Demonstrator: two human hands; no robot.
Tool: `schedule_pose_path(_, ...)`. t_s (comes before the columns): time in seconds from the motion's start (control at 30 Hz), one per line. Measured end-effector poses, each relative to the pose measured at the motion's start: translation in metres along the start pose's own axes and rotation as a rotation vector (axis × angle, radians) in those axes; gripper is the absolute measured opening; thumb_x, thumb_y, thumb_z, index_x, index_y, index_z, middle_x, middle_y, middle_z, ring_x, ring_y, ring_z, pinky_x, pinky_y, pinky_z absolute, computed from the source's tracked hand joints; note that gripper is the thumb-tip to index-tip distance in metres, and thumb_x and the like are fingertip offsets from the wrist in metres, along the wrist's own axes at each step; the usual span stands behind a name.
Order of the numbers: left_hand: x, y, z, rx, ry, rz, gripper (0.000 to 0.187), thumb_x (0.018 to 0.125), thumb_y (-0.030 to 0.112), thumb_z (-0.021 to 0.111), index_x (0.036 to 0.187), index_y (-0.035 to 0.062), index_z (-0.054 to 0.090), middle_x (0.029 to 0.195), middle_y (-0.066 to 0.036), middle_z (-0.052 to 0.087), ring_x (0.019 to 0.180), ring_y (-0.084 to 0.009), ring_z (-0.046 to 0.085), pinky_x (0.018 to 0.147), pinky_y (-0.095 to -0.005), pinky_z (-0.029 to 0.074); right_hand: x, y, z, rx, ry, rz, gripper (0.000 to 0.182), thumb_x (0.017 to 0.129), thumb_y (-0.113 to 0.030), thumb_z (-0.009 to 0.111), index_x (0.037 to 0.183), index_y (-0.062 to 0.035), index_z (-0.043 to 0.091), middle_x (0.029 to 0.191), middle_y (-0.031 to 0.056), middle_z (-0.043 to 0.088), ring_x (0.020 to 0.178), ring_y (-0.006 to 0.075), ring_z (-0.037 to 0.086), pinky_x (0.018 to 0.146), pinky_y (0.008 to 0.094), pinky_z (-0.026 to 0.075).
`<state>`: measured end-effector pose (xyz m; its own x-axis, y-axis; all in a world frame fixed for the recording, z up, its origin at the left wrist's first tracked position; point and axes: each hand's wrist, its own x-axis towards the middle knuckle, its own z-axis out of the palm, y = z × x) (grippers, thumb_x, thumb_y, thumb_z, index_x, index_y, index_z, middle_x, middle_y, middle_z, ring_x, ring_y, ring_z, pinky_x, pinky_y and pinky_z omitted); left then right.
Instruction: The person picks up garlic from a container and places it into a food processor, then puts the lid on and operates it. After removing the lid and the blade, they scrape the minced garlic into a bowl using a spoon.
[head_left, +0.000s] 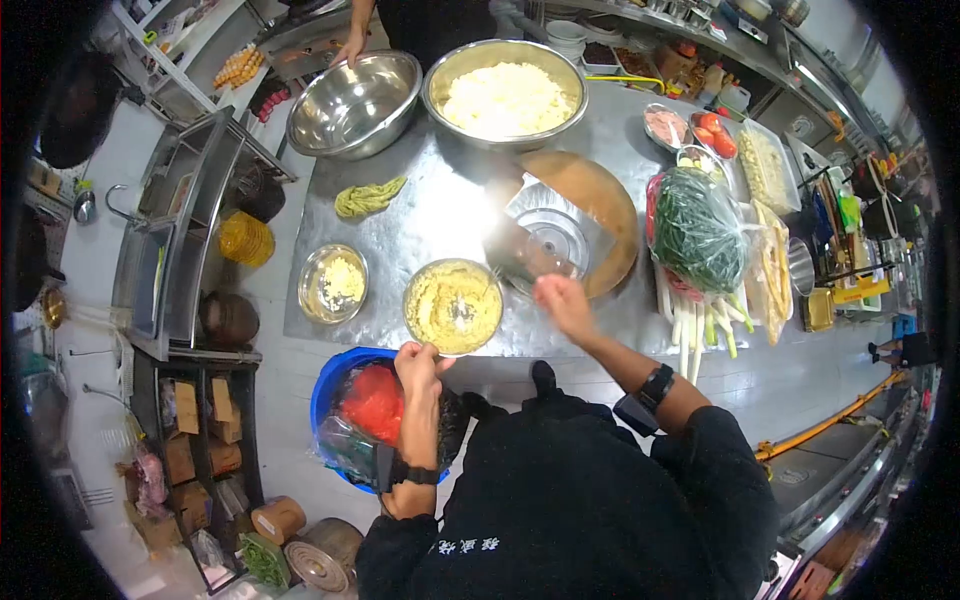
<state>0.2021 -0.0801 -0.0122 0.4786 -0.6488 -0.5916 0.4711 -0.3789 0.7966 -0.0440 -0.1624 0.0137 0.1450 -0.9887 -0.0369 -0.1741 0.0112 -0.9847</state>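
Note:
My left hand pinches the near rim of a metal bowl with a pale yellow, mushy mince spread inside it. My right hand is closed and slightly blurred, at the near edge of a round wooden chopping board. A shiny flat metal piece with ring-shaped marks lies over the board, just beyond that hand. Whatever my right fingers hold cannot be made out. Left of the mince bowl stands a smaller metal bowl with yellow chopped bits.
Across the table, another person's hand touches a large metal bowl. Beside it is a big bowl of pale chopped food. A green cloth, bagged greens and a blue bin are around.

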Motion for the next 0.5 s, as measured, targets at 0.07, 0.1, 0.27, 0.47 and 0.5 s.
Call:
schedule_pose_path(0.07, -0.001, -0.003, 0.003, 0.009, 0.014, 0.004, 0.021, 0.074, -0.01, 0.052, 0.068, 0.0066, 0.041, 0.069, -0.006, 0.049, 0.053, -0.014, 0.052, 0.047, -0.0338, 0.059, 0.021, 0.006, -0.022, 0.096, 0.084, 0.065, 0.035, 0.094, -0.027, 0.049, 0.067, -0.0052, 0.056, 0.062, -0.0022, 0.051, 0.057, 0.0089, 0.045, 0.054, 0.0268, 0.036)
schedule_pose_path(0.1, -0.002, -0.004, 0.003, 0.021, 0.024, 0.006, 0.02, 0.075, -0.01, 0.052, 0.069, 0.0069, 0.041, 0.07, -0.006, 0.05, 0.054, -0.014, 0.053, 0.046, -0.0332, 0.059, 0.03, 0.012, -0.029, 0.118, 0.091, 0.086, 0.036, 0.094, -0.028, 0.049, 0.067, -0.0055, 0.056, 0.062, -0.0023, 0.051, 0.057, 0.0087, 0.045, 0.053, 0.0263, 0.035)
schedule_pose_path(0.27, -0.012, -0.003, 0.003, -0.033, 0.055, 0.0, 0.019, 0.076, -0.009, 0.05, 0.073, 0.0076, 0.041, 0.071, -0.004, 0.052, 0.055, -0.0129, 0.053, 0.047, -0.0335, 0.058, 0.056, 0.022, -0.036, 0.214, 0.124, 0.287, 0.039, 0.095, -0.032, 0.047, 0.067, -0.0057, 0.056, 0.059, -0.002, 0.049, 0.054, 0.0093, 0.043, 0.05, 0.0261, 0.034)
schedule_pose_path(0.47, -0.008, -0.004, -0.023, -0.065, 0.084, 0.014, 0.016, 0.076, -0.006, 0.052, 0.075, 0.0065, 0.043, 0.072, -0.005, 0.053, 0.058, -0.0151, 0.055, 0.05, -0.0336, 0.058, 0.058, 0.029, -0.047, 0.087, 0.054, 0.381, 0.044, 0.094, -0.038, 0.046, 0.072, -0.0024, 0.06, 0.058, 0.0011, 0.052, 0.05, 0.0102, 0.046, 0.048, 0.0278, 0.037)
schedule_pose_path(0.5, -0.004, -0.008, -0.031, -0.088, 0.1, 0.03, 0.015, 0.076, -0.006, 0.054, 0.078, 0.0056, 0.045, 0.076, -0.007, 0.055, 0.062, -0.0176, 0.058, 0.052, -0.0334, 0.057, 0.056, 0.027, -0.049, 0.059, 0.065, 0.401, 0.043, 0.094, -0.037, 0.046, 0.073, -0.0019, 0.06, 0.057, 0.0019, 0.053, 0.05, 0.0106, 0.047, 0.047, 0.0281, 0.037)
